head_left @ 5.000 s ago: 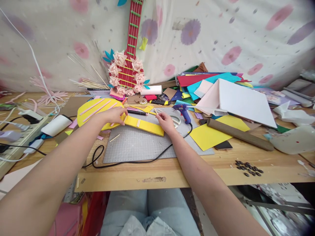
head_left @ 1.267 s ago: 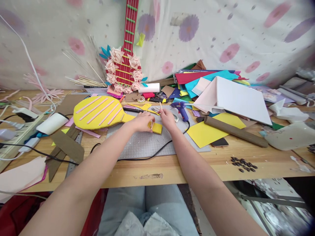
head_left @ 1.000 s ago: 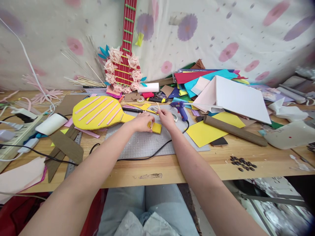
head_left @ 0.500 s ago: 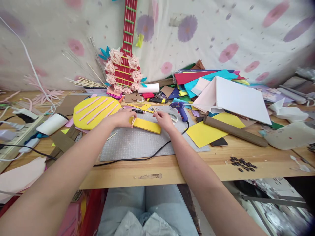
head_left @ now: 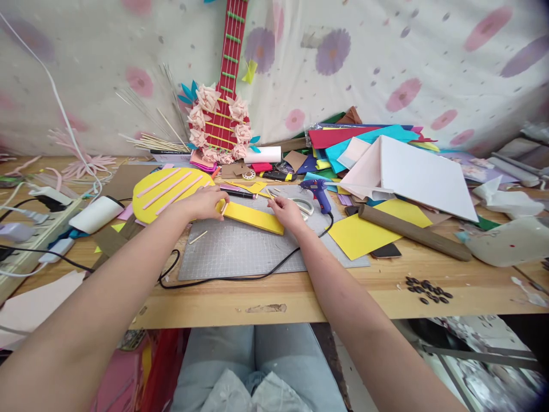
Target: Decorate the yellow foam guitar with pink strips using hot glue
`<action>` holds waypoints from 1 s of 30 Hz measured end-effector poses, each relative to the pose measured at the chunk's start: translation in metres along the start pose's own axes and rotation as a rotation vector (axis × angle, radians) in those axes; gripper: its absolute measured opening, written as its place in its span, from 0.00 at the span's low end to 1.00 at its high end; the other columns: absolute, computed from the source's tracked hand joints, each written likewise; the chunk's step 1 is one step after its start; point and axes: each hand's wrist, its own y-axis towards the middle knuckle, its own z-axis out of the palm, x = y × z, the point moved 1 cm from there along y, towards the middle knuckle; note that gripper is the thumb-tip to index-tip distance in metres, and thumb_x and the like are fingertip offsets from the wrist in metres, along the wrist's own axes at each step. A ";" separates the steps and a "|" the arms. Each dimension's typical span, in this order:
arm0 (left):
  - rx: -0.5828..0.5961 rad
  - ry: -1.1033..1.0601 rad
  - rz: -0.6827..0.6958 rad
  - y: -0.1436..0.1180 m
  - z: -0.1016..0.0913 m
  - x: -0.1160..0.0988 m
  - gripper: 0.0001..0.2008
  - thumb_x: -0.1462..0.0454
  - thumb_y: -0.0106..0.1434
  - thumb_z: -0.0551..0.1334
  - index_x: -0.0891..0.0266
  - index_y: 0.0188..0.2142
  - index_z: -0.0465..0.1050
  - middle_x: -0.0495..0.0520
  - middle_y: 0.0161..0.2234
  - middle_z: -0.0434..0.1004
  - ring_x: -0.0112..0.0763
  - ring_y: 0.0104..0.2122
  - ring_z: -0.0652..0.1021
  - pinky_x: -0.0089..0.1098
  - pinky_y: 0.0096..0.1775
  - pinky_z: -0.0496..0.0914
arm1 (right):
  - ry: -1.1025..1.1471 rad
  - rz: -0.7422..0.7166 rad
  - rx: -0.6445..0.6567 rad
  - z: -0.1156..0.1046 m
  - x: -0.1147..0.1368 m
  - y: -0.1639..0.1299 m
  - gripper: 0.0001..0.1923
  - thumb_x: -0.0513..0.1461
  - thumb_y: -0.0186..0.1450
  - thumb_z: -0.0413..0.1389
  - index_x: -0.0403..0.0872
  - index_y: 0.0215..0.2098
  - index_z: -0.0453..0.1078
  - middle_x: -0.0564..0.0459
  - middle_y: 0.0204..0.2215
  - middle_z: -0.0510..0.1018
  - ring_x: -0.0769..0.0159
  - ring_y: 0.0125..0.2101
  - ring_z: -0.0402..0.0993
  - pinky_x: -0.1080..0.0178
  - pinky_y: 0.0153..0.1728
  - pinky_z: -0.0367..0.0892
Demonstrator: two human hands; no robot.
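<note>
Our forearms (head_left: 98, 286) reach forward over the grey mat (head_left: 240, 254), wrists bent inward. Our left hand (head_left: 205, 203) pinches a short pale strip (head_left: 223, 208) against the neck of the yellow guitar shape (head_left: 255, 218); our right hand (head_left: 286, 213), by its tip, pinches a thin stick (head_left: 269, 194). Slanting pink stripes (head_left: 165, 189) cross its flat, rounded body.

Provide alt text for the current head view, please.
A left hand holds a small pale stick at the neck of a yellow guitar-shaped piece; the right hand holds a thin stick. A blue glue gun is nearby; a red, flower-trimmed guitar stands behind.
</note>
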 end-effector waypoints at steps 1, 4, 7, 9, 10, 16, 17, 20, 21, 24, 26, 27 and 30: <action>-0.003 -0.006 0.003 0.000 0.000 -0.001 0.22 0.57 0.48 0.63 0.58 0.44 0.67 0.56 0.44 0.68 0.43 0.49 0.67 0.37 0.49 0.60 | 0.000 -0.002 0.000 0.000 0.000 0.000 0.18 0.48 0.62 0.45 0.46 0.30 0.72 0.55 0.21 0.70 0.70 0.22 0.61 0.66 0.24 0.49; -0.001 -0.013 0.002 0.001 0.000 -0.003 0.22 0.56 0.48 0.63 0.58 0.44 0.68 0.55 0.44 0.68 0.43 0.49 0.67 0.37 0.49 0.60 | 0.001 -0.002 -0.003 -0.001 0.001 0.000 0.18 0.48 0.62 0.45 0.46 0.31 0.72 0.55 0.21 0.71 0.70 0.22 0.61 0.67 0.24 0.49; 0.000 -0.018 0.004 0.001 0.000 -0.005 0.23 0.56 0.48 0.63 0.59 0.44 0.68 0.56 0.44 0.68 0.43 0.48 0.67 0.37 0.49 0.60 | 0.003 -0.002 -0.009 -0.001 0.001 -0.001 0.18 0.48 0.62 0.45 0.46 0.30 0.72 0.55 0.21 0.71 0.70 0.22 0.61 0.67 0.24 0.49; -0.004 -0.028 0.009 0.002 0.000 -0.006 0.22 0.56 0.48 0.63 0.59 0.43 0.68 0.55 0.44 0.68 0.42 0.48 0.67 0.37 0.49 0.60 | 0.003 -0.002 -0.014 -0.001 0.001 -0.001 0.18 0.48 0.62 0.45 0.46 0.30 0.72 0.55 0.21 0.71 0.69 0.22 0.61 0.67 0.24 0.49; -0.006 -0.034 0.011 0.002 0.001 -0.006 0.22 0.56 0.48 0.63 0.59 0.43 0.68 0.55 0.44 0.68 0.42 0.48 0.68 0.36 0.49 0.60 | 0.002 -0.001 -0.016 -0.001 0.001 -0.001 0.18 0.48 0.62 0.46 0.46 0.30 0.72 0.55 0.21 0.71 0.69 0.23 0.61 0.66 0.24 0.49; -0.023 -0.028 0.025 0.009 0.007 -0.005 0.24 0.56 0.48 0.64 0.58 0.45 0.67 0.55 0.45 0.68 0.41 0.48 0.67 0.36 0.49 0.60 | -0.002 -0.006 -0.014 -0.001 0.002 0.000 0.18 0.48 0.62 0.45 0.47 0.29 0.71 0.54 0.23 0.73 0.68 0.23 0.62 0.66 0.24 0.49; -0.024 -0.029 0.027 0.011 0.008 -0.005 0.24 0.55 0.48 0.64 0.58 0.45 0.67 0.55 0.45 0.68 0.41 0.48 0.68 0.36 0.49 0.60 | -0.002 -0.007 -0.013 -0.001 0.002 -0.001 0.18 0.48 0.62 0.45 0.47 0.29 0.71 0.54 0.23 0.73 0.68 0.23 0.62 0.66 0.24 0.49; -0.021 -0.024 0.048 0.013 0.009 -0.009 0.25 0.55 0.48 0.64 0.58 0.46 0.67 0.55 0.45 0.68 0.41 0.48 0.68 0.37 0.48 0.61 | 0.005 -0.004 -0.013 -0.001 0.002 -0.001 0.17 0.48 0.62 0.46 0.47 0.29 0.71 0.55 0.22 0.72 0.69 0.23 0.62 0.66 0.24 0.49; -0.019 -0.019 0.057 0.014 0.009 -0.010 0.25 0.54 0.48 0.64 0.58 0.46 0.67 0.55 0.44 0.68 0.42 0.48 0.68 0.37 0.48 0.61 | 0.009 -0.002 -0.013 -0.001 0.001 -0.001 0.17 0.48 0.62 0.46 0.47 0.29 0.71 0.55 0.22 0.72 0.69 0.23 0.62 0.66 0.24 0.49; -0.009 -0.003 0.065 0.015 0.007 -0.016 0.25 0.54 0.49 0.63 0.58 0.46 0.67 0.56 0.44 0.69 0.42 0.47 0.68 0.37 0.48 0.61 | 0.015 -0.005 -0.014 0.000 0.000 0.000 0.18 0.48 0.62 0.46 0.47 0.28 0.71 0.55 0.21 0.71 0.69 0.22 0.62 0.66 0.24 0.49; -0.004 0.001 0.064 0.016 0.006 -0.018 0.24 0.54 0.49 0.63 0.58 0.46 0.67 0.56 0.45 0.68 0.42 0.47 0.68 0.37 0.48 0.61 | 0.014 -0.008 -0.014 0.000 0.000 0.000 0.18 0.49 0.62 0.46 0.47 0.28 0.71 0.55 0.20 0.71 0.69 0.22 0.62 0.66 0.24 0.49; -0.004 0.001 0.067 0.017 0.006 -0.019 0.24 0.54 0.49 0.63 0.58 0.46 0.67 0.56 0.45 0.68 0.42 0.47 0.68 0.37 0.48 0.61 | 0.012 -0.008 -0.016 0.000 -0.001 0.001 0.18 0.49 0.62 0.46 0.47 0.28 0.71 0.55 0.20 0.70 0.69 0.22 0.61 0.66 0.24 0.49; -0.014 -0.014 0.081 0.019 0.007 -0.021 0.25 0.54 0.48 0.63 0.57 0.46 0.68 0.55 0.45 0.68 0.42 0.48 0.68 0.37 0.49 0.60 | 0.011 -0.006 -0.020 0.001 -0.001 0.001 0.17 0.48 0.61 0.46 0.47 0.28 0.71 0.55 0.20 0.70 0.69 0.22 0.61 0.67 0.24 0.49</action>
